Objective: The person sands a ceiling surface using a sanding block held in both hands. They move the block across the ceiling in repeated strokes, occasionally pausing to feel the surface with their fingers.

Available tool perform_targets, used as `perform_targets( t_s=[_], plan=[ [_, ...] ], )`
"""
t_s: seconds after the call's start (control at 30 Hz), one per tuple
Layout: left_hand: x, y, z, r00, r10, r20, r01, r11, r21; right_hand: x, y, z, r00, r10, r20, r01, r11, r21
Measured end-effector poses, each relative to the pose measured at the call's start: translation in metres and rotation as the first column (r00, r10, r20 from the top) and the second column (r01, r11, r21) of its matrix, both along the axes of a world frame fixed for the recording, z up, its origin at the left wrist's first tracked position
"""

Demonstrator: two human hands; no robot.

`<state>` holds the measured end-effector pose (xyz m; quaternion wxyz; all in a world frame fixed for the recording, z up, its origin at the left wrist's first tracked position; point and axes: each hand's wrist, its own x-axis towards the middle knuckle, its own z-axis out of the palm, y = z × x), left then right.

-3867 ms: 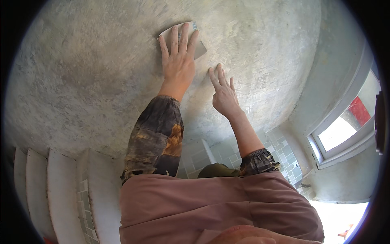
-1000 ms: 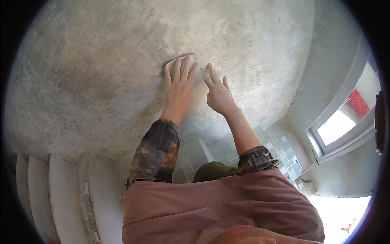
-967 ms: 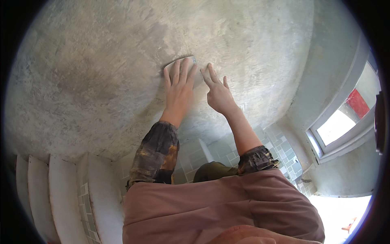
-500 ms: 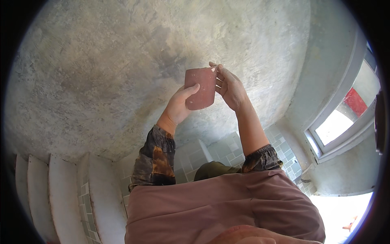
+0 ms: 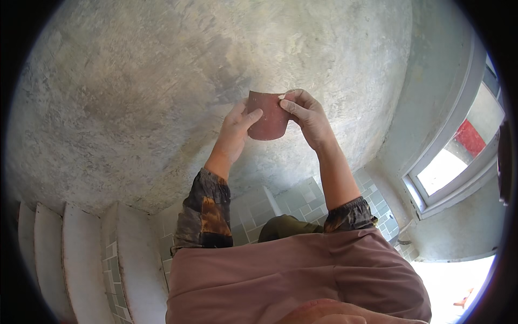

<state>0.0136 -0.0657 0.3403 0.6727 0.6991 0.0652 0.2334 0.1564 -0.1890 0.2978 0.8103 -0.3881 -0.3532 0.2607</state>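
A reddish-brown sheet of sandpaper (image 5: 267, 120) is held up between my two hands, in front of a mottled plaster wall (image 5: 162, 81). Its lower edge curves and pale dust specks dot its face. My left hand (image 5: 236, 125) grips the left side, thumb on the near face and fingers mostly hidden behind. At the upper right corner my right hand (image 5: 308, 116) pinches the sheet between thumb and fingers; that corner has a small whitish worn patch. Powder whitens the fingers of both hands.
To the right, a window (image 5: 453, 146) sits in a pale frame within the wall. Several upright whitish panels (image 5: 89, 259) line the lower left. Grey-green tiles (image 5: 302, 200) show below my arms. A bright opening (image 5: 458, 286) lies at the lower right.
My right thumb and fingers have closed on the sandpaper's upper right corner, where they were loosely spread behind it before. The sheet now looks wider and shorter, with its top edge bowed.
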Motion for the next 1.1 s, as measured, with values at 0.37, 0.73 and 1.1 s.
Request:
perform_targets(
  t_s=[0.37,0.73,1.1],
  plan=[
    [0.011,0.001,0.006,0.988,0.146,-0.039,-0.138,0.978,0.159,-0.004,-0.008,-0.009,0.999,-0.035,-0.010,0.035,0.999,0.001],
    [0.068,0.004,0.034,0.974,-0.023,-0.226,0.131,0.870,0.475,-0.008,-0.006,0.009,0.949,-0.305,-0.085,0.306,0.952,0.004],
    [0.135,0.046,0.128,0.841,0.047,0.538,-0.408,-0.597,0.691,0.035,0.044,0.001,0.398,-0.778,0.485,0.898,0.439,-0.032]
  ],
)
